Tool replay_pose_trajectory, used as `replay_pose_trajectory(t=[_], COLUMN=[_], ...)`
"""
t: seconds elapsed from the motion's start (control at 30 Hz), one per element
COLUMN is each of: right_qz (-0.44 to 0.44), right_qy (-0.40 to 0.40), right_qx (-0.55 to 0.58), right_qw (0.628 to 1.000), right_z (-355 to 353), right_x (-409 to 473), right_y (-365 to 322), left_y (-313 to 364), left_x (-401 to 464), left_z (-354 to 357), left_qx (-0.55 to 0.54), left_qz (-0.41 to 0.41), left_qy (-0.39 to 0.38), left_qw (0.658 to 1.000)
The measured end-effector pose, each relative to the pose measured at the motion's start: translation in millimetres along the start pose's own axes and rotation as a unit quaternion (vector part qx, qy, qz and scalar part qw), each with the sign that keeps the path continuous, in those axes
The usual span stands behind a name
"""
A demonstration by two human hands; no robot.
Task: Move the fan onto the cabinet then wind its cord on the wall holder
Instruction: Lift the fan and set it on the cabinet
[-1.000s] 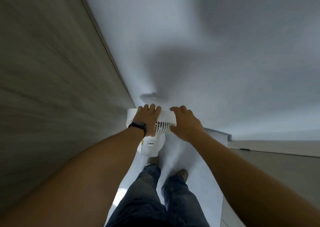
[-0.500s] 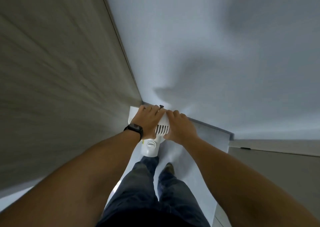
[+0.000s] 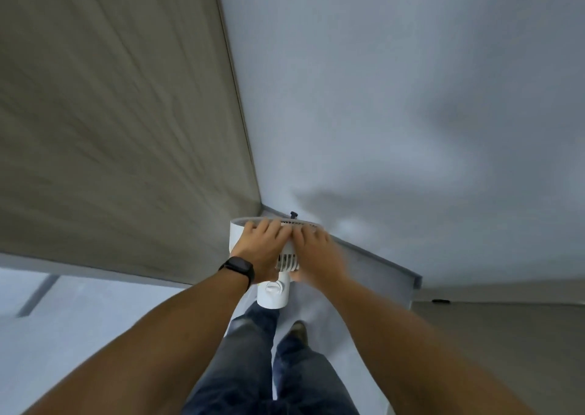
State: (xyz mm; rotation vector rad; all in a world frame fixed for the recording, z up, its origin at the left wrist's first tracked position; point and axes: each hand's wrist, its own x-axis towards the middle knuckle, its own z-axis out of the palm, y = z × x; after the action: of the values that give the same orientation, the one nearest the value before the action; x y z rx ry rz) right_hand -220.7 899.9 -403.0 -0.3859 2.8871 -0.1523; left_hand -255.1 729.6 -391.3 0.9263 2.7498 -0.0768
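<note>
a white fan (image 3: 286, 257) is gripped by left hand (image 3: 260, 246) and right hand (image 3: 311, 248), now drawn closer together on its head; it is carried low, cabinet placement pending

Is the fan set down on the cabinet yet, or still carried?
Carried. The left hand and right hand grip the fan by its head, its base hanging over the person's legs.

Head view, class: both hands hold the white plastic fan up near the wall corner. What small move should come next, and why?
Probably carry the white plastic fan slightly forward, since both the left hand and right hand grip its head while the person's feet are mid-stride, and no cabinet top is clearly visible beneath it.
</note>
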Motion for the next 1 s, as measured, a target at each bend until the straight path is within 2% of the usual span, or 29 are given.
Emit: replay_pose_trajectory(t=[0.27,0.6,0.8,1.0], right_qz=[-0.008,0.029,0.11,0.194], right_qy=[-0.016,0.033,0.025,-0.03], right_qx=[-0.005,-0.011,-0.013,0.047], right_qw=[1.0,0.999,0.994,0.979], right_z=[23,11,12,8], right_x=[-6,3,-22,-31], right_y=[-22,-61,-99,-149], left_y=[-8,-62,-71,-83], left_x=[-22,-30,-53,-81], left_z=[18,13,9,0], left_qx=[0.012,0.005,0.001,0.003], left_qz=[0.008,0.08,0.136,0.155], left_qy=[-0.015,-0.004,-0.018,-0.024], left_qw=[1.0,0.997,0.991,0.988])
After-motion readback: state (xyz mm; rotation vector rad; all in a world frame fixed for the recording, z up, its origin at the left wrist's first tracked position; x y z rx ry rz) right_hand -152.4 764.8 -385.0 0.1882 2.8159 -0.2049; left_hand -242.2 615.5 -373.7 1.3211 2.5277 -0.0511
